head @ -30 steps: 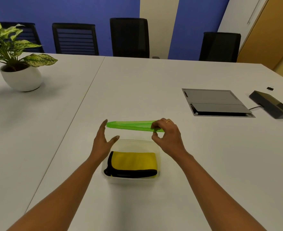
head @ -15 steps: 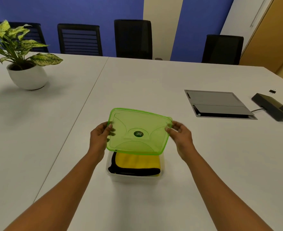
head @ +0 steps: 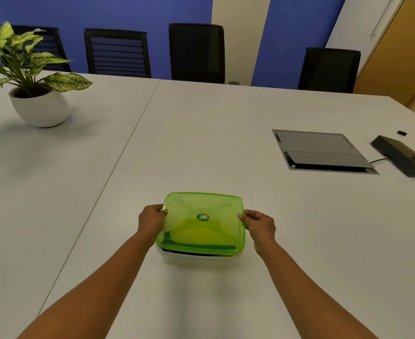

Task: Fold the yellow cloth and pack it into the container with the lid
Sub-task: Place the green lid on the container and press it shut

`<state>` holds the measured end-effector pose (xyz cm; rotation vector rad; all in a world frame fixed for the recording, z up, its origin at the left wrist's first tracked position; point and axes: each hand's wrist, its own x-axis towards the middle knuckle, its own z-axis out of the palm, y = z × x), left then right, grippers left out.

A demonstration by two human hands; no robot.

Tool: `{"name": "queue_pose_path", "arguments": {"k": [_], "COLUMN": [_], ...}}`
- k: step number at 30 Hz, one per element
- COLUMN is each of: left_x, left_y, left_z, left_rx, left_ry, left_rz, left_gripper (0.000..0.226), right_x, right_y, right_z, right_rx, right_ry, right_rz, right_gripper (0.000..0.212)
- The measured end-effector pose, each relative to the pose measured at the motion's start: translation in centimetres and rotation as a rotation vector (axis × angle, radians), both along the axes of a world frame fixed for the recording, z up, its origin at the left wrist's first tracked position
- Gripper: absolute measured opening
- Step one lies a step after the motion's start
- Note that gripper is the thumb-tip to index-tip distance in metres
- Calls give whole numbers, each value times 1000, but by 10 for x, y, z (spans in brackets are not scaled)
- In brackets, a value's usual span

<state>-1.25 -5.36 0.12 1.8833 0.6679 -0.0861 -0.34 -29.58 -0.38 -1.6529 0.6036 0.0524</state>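
Note:
A translucent green lid point(head: 201, 222) lies level over the clear plastic container point(head: 196, 258) on the white table point(head: 201, 143). The folded yellow cloth with its black edge shows only dimly through the lid point(head: 196, 237) and as a dark strip under the lid's near edge. My left hand point(head: 151, 220) pinches the lid's left edge. Gripping the right edge is my right hand point(head: 259, 222). I cannot tell whether the lid is pressed fully down on the rim.
A potted plant point(head: 37, 104) in a white pot stands at the far left. A grey cable hatch point(head: 321, 151) is set into the table at the right, with a dark device point(head: 404, 155) beyond it. Black chairs point(head: 196, 52) line the far edge.
The lid, held tilted above the container before, has been lowered flat over it. Both hands came down with it, and the cloth is now covered.

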Motion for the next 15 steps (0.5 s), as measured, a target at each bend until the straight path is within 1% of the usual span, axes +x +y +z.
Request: {"name": "queue_pose_path", "arguments": {"k": [8,12,15], "left_x": [4,5,5], "left_y": [-4,-5,-4], "left_z": [4,4,4], "left_rx": [323,410,457], "left_ry": [89,113,130], "left_rz": [-135,-175,-183], "left_gripper": [32,33,38], "right_x": [0,2,2], "right_y": [5,5,5], "right_z": [5,5,5], "right_rx": [-164,-208,-228], "right_ry": [-1,20,30], "right_rz": [74,112,137], "right_gripper": [37,37,37]}}
